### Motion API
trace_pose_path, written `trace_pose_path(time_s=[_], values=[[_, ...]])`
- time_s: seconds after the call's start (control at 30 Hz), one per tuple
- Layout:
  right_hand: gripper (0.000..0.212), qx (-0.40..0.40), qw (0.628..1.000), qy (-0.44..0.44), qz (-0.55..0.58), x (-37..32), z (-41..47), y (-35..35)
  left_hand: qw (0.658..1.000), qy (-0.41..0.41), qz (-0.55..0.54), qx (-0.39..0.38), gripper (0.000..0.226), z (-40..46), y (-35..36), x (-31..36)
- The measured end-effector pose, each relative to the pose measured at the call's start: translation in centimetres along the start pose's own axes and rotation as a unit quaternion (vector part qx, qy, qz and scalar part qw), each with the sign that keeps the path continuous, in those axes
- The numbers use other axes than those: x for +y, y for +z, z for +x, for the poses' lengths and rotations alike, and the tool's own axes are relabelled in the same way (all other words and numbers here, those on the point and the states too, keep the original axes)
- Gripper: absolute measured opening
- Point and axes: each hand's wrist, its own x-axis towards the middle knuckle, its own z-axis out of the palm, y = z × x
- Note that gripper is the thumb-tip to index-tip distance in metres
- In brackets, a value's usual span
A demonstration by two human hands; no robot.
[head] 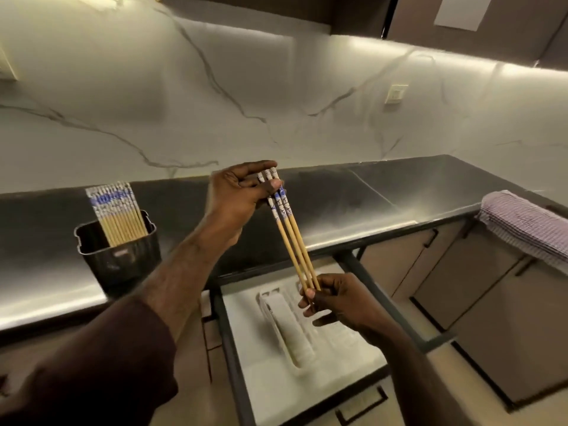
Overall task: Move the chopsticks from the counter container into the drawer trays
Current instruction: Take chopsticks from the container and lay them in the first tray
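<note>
A small bundle of wooden chopsticks [292,241] with blue-and-white patterned tops slants in the air above the open drawer [233,348]. My left hand [242,195] pinches their patterned top ends. My right hand [335,299] grips their thin lower tips. Beneath them, white trays [289,333] lie inside the drawer; I cannot tell whether anything lies in them. On the counter at the left stands a dark container [123,256] holding several more chopsticks [118,213], upright and leaning.
The dark glossy counter [353,204] runs along a marble backsplash. A folded checked towel [525,222] lies on the counter at the right. Closed cabinet doors [479,287] with dark handles sit right of the drawer.
</note>
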Motion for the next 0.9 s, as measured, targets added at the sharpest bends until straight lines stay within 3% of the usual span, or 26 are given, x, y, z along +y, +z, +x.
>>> trace_pose_path(time_s=[0.13,0.4,0.9], values=[[0.014,-0.005,0.999,0.039,0.025,4.1,0.2,-3.3,0.999,-0.040,0.020,0.023,0.028,0.1,4.2,-3.7],[0.014,-0.001,0.989,0.137,0.064,10.7,3.0,-4.0,0.982,-0.152,0.093,0.059,0.026,1.5,5.7,-13.6],[0.029,-0.017,0.940,0.340,-0.007,20.2,9.6,-2.6,0.936,-0.332,0.103,0.059,0.053,0.2,5.1,-32.2]])
